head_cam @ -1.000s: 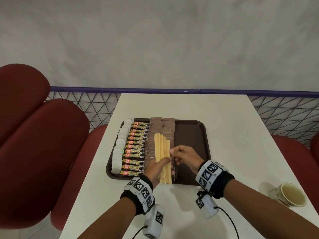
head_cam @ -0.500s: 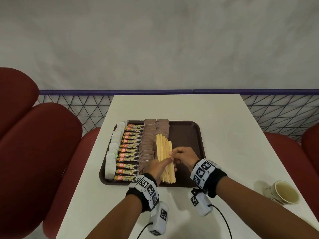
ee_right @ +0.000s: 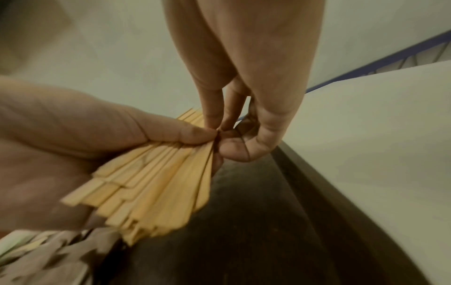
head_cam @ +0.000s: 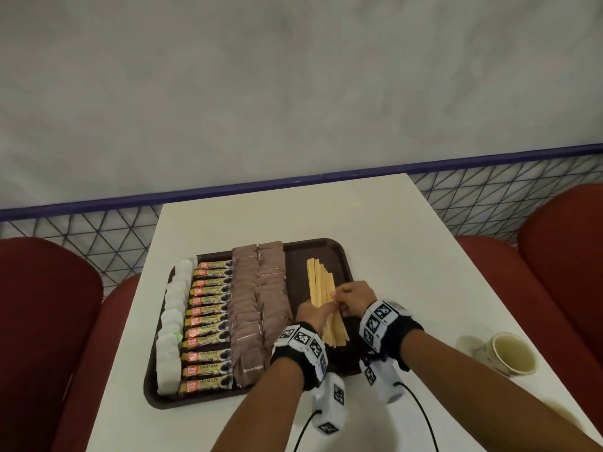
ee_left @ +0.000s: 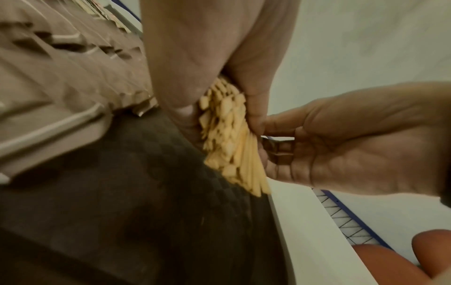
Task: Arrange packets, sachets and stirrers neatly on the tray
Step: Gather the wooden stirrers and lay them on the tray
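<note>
A dark brown tray [head_cam: 339, 252] holds a column of white sachets [head_cam: 173, 324], a column of gold coffee stick packets [head_cam: 207, 324] and two columns of brown sugar sachets [head_cam: 257, 298]. Over its bare right part my left hand [head_cam: 315, 313] grips a fanned bundle of wooden stirrers [head_cam: 321, 285] at mid-length. My right hand [head_cam: 350, 300] pinches the right edge of that bundle. In the right wrist view the right fingertips [ee_right: 231, 146] pinch the outermost stirrers [ee_right: 156, 183] beside the left thumb. In the left wrist view the stirrers [ee_left: 231, 142] sit lifted above the tray [ee_left: 146, 192].
A paper cup [head_cam: 509, 353] of pale drink stands on the white table [head_cam: 391, 230] at the right. Red seats [head_cam: 42, 321] flank the table on both sides. A mesh railing [head_cam: 98, 236] runs behind it.
The stirrer bundle has shifted right, away from the brown sachets, and fanned out at an angle. Both hands moved right with it. The head view swung left.
</note>
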`<state>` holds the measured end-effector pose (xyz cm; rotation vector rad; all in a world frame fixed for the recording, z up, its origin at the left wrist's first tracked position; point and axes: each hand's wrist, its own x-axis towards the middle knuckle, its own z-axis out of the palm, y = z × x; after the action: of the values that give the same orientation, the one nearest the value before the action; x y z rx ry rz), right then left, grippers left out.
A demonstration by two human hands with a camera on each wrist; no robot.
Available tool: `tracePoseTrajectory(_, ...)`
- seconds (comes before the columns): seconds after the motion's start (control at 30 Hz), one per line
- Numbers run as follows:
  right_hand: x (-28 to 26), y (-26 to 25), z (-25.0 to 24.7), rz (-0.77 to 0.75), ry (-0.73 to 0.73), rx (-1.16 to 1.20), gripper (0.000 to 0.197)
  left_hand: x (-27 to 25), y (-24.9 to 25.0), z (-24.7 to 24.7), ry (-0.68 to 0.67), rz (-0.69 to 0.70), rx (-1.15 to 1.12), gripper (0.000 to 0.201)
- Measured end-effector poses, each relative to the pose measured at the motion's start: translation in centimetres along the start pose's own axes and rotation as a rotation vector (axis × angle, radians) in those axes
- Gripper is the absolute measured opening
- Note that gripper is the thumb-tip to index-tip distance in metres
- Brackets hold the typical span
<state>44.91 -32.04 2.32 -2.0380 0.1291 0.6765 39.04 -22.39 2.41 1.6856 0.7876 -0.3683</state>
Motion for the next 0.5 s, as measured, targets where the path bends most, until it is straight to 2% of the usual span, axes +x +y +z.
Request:
tracePoseTrajectory(0.1, 0.5, 0.2, -0.5, 0.024, 0.050, -0.102, 0.014, 1.3, 0.0, 1.2, 0.016, -0.039, 0.046, 0.075)
tracePoseTrajectory(0.17, 0.7, 0.2, -0.8, 0.023, 0.080, -0.175, 0.016, 1.6, 0.3, 1.9, 0.029, -0.028, 0.049, 0.076)
tracePoseTrajectory(0.3, 1.0, 0.3, -1.0, 0.016, 0.130, -0.313, 0.019, 2.2, 0.5, 3.2, 0.056, 0.007, 0.028, 0.052)
tracePoseTrajectory(0.37, 1.1, 0.2, -1.1, 0.022, 0.157, -0.370, 0.015, 2.1, 0.5, 3.5, 0.055, -0.014, 0.038, 0.049)
tracePoseTrajectory(0.5, 1.3, 0.0, -1.2, 0.031, 0.183, -0.431, 0.022, 2.2, 0.6, 3.6, 0.034, -0.033, 0.062, 0.040)
